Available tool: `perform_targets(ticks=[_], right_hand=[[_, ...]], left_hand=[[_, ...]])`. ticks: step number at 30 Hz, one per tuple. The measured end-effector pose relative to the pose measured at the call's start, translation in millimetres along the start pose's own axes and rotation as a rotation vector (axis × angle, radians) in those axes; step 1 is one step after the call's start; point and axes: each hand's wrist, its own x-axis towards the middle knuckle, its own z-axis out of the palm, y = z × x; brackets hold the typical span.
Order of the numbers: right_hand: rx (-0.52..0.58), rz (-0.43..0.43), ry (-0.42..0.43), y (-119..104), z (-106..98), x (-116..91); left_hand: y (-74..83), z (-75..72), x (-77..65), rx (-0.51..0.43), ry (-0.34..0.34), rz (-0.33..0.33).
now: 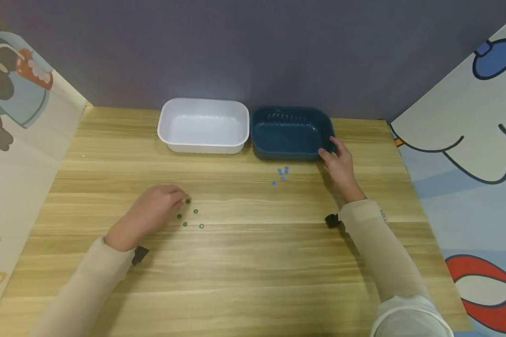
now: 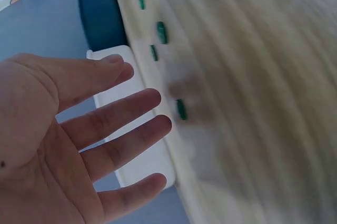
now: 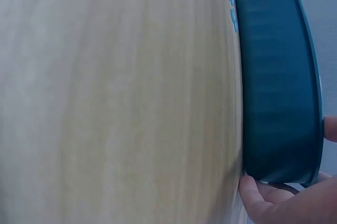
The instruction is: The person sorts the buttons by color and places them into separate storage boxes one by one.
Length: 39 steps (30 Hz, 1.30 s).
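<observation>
My left hand (image 1: 158, 206) hovers just above the wooden table beside several small green rings (image 1: 196, 211). In the left wrist view its fingers (image 2: 118, 150) are spread and nearly straight, with nothing between them and the thumb. One green ring (image 2: 181, 109) lies just past the fingertips. My right hand (image 1: 340, 168) grips the near right corner of a dark teal basin (image 1: 293, 156), thumb at the rim and other fingers around the corner's outside. In the right wrist view the basin wall (image 3: 279, 87) stands upright, and the hand (image 3: 295, 200) shows at its lower end.
A white basin (image 1: 202, 149) stands close to the teal one's left side, against the grey back panel (image 1: 244, 51). Several small blue pieces (image 1: 280, 173) lie in front of the teal basin. Printed walls (image 1: 459, 154) flank the table (image 1: 236, 281).
</observation>
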Motion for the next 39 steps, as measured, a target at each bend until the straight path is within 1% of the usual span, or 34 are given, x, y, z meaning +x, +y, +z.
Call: perform_targets(ticks=[6, 10, 13, 18, 24, 28, 32, 37, 39], right_hand=[[-0.009, -0.018, 0.006, 0.0, 0.8, -6.2], [-0.018, -0.031, 0.009, 0.9, 1.2, -7.4], [-0.025, -0.038, 0.01, 3.1, 1.4, -6.6], [-0.023, -0.05, 0.014, 5.3, 1.7, -5.6], [-0.009, -0.049, 0.021, 5.7, 1.3, -5.4], [-0.018, -0.045, 0.019, 4.8, 1.1, -4.2], [-0.031, -0.041, 0.016, 6.2, 1.4, -4.2], [-0.044, -0.052, 0.025, 6.9, 2.4, -5.4], [-0.056, -0.061, 0.033, 7.0, 2.9, -5.9]], left_hand=[[-9.2, 4.3, 3.3, -0.037, -0.023, -0.039], [-12.6, 7.7, 6.8, -0.05, -0.032, -0.043], [-13.0, 11.1, 9.6, -0.037, -0.04, -0.034], [-12.6, 15.3, 13.7, -0.002, -0.035, -0.006], [-12.4, 15.9, 18.2, 0.02, -0.025, 0.024], [-11.6, 15.9, 23.0, 0.064, -0.032, 0.05], [-11.7, 14.6, 27.2, 0.093, -0.07, 0.064], [-10.8, 9.5, 34.3, 0.075, -0.144, 0.042], [-9.7, 7.8, 38.0, 0.065, -0.169, 0.043]])
